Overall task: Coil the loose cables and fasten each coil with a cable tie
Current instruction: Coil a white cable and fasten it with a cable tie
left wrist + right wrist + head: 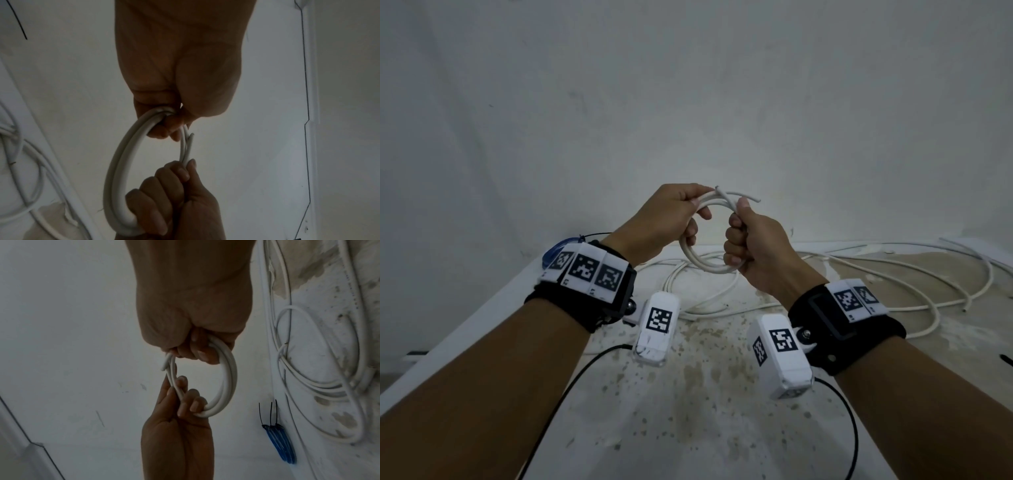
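A small coil of white cable (690, 255) is held up above the table between both hands. My left hand (688, 214) grips the coil's top left, fingers curled round the strands (164, 128). My right hand (736, 240) is fisted round the coil's right side (197, 350), thumb up. Two cut cable ends (743, 196) stick out at the top between the hands. The coil (115, 162) has about three turns (228, 379). No tie shows on it.
Loose white cables (893, 274) sprawl over the stained white table (688, 411) at the back and right. A blue coil (279, 443) with thin black cable ties (271, 413) lies by the table's left edge. A bare wall stands behind.
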`<move>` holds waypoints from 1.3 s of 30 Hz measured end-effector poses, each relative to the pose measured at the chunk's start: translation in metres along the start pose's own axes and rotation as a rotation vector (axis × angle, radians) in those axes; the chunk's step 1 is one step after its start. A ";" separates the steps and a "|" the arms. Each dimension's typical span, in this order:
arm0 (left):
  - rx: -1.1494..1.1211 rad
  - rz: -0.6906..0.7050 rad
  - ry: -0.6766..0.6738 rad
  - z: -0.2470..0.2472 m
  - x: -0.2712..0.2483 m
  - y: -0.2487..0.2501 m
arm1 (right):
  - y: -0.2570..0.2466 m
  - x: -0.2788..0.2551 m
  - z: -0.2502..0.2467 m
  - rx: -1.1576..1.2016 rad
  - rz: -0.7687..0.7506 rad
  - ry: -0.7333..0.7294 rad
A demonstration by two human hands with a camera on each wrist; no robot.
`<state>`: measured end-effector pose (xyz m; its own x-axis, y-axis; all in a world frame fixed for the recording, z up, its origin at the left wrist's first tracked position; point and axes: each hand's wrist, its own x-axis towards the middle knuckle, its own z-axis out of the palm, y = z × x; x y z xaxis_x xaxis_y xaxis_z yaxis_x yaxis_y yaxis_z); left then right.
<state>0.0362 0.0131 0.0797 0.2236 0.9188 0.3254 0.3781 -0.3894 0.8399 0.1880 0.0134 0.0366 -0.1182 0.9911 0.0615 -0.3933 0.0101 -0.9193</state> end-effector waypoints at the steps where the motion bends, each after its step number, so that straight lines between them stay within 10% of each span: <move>1: -0.011 -0.009 -0.011 0.000 0.000 0.000 | 0.000 0.000 0.000 -0.023 -0.003 -0.013; 7: -0.020 0.028 -0.052 0.002 0.001 0.002 | 0.000 -0.001 -0.002 -0.187 -0.075 -0.059; 13: 0.033 0.157 0.193 0.011 0.003 -0.006 | -0.002 0.000 0.004 -0.260 -0.100 -0.073; 39: -0.051 0.204 0.130 0.017 -0.004 -0.019 | -0.002 0.004 -0.023 0.219 0.241 -0.439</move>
<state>0.0429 0.0161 0.0549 0.1724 0.8231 0.5411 0.2901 -0.5674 0.7707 0.2097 0.0202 0.0295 -0.5798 0.8127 0.0583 -0.4827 -0.2849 -0.8281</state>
